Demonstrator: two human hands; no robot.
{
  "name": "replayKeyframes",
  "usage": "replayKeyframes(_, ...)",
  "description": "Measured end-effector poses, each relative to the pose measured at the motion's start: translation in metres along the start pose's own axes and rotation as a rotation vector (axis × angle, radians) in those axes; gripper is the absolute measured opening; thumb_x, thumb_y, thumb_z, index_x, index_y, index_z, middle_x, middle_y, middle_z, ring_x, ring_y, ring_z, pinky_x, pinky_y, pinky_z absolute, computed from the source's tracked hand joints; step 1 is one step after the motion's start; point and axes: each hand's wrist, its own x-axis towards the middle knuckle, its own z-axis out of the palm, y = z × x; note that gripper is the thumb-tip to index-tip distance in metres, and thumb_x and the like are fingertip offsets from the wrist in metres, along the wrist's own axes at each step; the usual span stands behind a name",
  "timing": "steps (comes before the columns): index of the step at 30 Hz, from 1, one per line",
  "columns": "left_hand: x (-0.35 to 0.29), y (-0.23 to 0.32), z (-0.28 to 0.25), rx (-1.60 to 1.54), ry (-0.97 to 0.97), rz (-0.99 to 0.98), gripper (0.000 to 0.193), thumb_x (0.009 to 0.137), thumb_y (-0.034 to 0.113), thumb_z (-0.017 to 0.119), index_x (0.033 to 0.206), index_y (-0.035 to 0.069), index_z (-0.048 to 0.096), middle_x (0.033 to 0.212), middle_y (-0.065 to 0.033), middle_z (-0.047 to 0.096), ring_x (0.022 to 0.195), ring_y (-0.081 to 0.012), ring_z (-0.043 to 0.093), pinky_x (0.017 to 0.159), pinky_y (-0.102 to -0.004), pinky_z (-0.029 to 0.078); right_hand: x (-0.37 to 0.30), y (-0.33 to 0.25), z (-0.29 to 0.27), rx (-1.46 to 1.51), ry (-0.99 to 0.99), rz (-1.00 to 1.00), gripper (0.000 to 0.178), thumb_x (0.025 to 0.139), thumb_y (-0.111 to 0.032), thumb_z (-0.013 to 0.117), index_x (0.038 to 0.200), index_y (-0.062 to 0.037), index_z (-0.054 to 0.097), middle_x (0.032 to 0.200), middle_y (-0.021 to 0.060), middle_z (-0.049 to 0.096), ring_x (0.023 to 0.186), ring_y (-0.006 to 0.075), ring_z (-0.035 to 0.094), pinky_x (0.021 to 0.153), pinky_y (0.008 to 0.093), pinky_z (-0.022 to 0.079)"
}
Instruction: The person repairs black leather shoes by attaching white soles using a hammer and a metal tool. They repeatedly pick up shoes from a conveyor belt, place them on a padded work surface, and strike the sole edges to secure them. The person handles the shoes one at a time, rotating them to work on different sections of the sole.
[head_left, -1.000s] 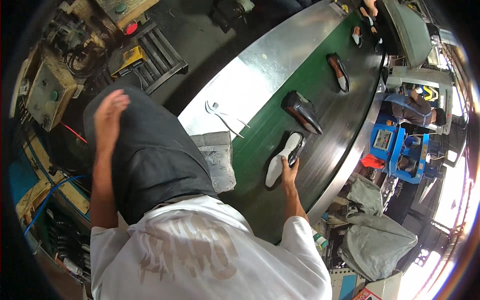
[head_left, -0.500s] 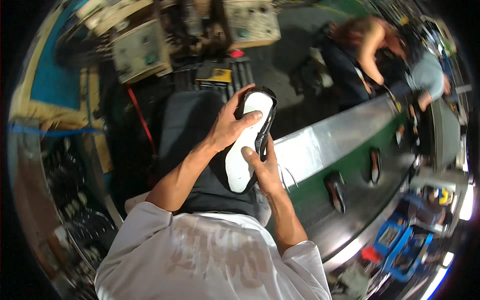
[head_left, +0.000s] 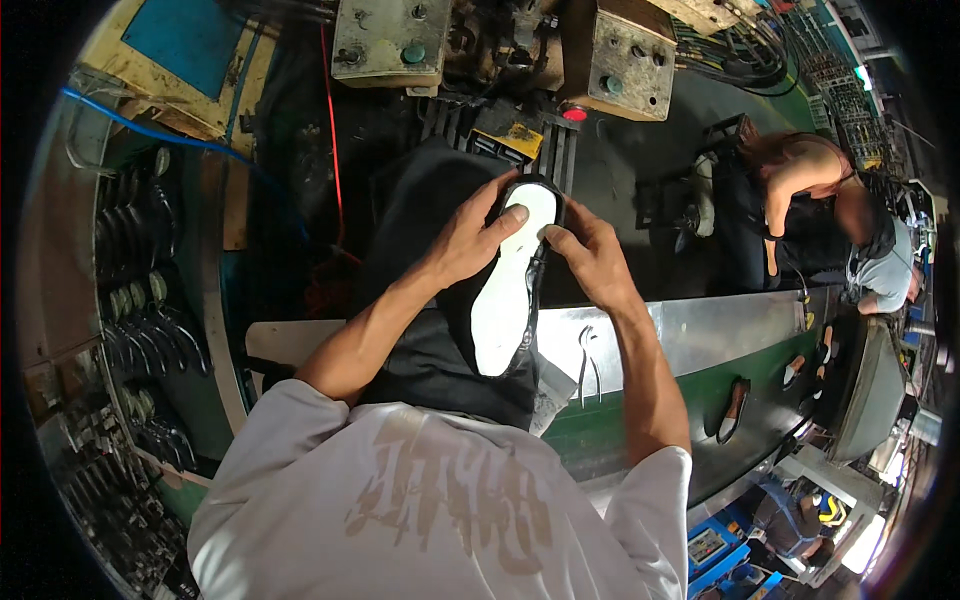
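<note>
A black shoe upper (head_left: 541, 262) with a white insole board (head_left: 503, 300) facing up lies over my lap between both hands. My left hand (head_left: 470, 238) wraps its far left edge, thumb pressed on the white board. My right hand (head_left: 590, 250) grips the far right edge, its thumb on the black rim near the same end. The near end of the shoe points toward me and rests close to my dark trousers (head_left: 420, 350). What my fingers do beneath the shoe is hidden.
Pincers (head_left: 588, 362) lie on the metal ledge (head_left: 690, 335) beside a green conveyor belt (head_left: 640, 420) carrying shoes, one a dark shoe (head_left: 735, 410). Ahead stands a machine with control boxes (head_left: 390, 45) and a red button (head_left: 574, 114). Racks of shoes (head_left: 150, 320) stand left; another person (head_left: 800, 190) sits right.
My right hand has moved from the shoe's middle to its far end. The view has turned, so the conveyor and machine appear shifted. The shoe stays in both hands.
</note>
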Motion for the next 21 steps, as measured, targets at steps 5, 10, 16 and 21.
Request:
replayKeyframes(5,0.004,-0.006,0.013,0.067,-0.008,0.027,0.070,0.107,0.039,0.061,0.156,-0.007,0.042,0.155,-0.0285,0.051,0.145,-0.0378,0.050,0.120,-0.0425,0.039,0.003,0.026,-0.008,0.078,0.021,0.089,0.060,0.094,-0.007,0.056,0.150,0.0135,0.047,0.128,0.0184,0.067,0.115,0.0203,0.065,0.100,0.0306,0.053)
replayKeyframes(10,0.005,0.000,0.017,0.141,-0.015,0.034,0.064,0.107,0.033,0.061,0.157,-0.003,0.044,0.152,-0.0219,0.057,0.143,-0.0290,0.053,0.120,-0.0394,0.039,-0.005,0.020,-0.005,0.219,0.054,0.146,0.064,0.096,-0.009,0.061,0.155,0.0104,0.043,0.136,0.0200,0.065,0.119,0.0231,0.065,0.104,0.0332,0.051)
replayKeyframes(16,0.009,0.011,0.014,0.074,-0.102,-0.065,0.062,0.109,0.034,0.058,0.155,-0.006,0.045,0.147,-0.0264,0.059,0.138,-0.0355,0.057,0.115,-0.0432,0.044,-0.013,0.040,0.003,0.270,0.079,0.101,0.075,0.097,-0.015,0.069,0.162,0.0045,0.037,0.143,0.0251,0.063,0.127,0.0275,0.064,0.110,0.0357,0.047)
replayKeyframes(21,0.007,-0.002,0.016,0.149,-0.035,-0.020,0.061,0.110,0.037,0.055,0.153,-0.004,0.048,0.146,-0.0289,0.058,0.135,-0.0411,0.057,0.113,-0.0456,0.044,-0.015,0.031,-0.001,0.253,0.050,0.102,0.077,0.096,-0.013,0.068,0.163,0.0032,0.035,0.141,0.0235,0.064,0.124,0.0265,0.064,0.110,0.0351,0.046)
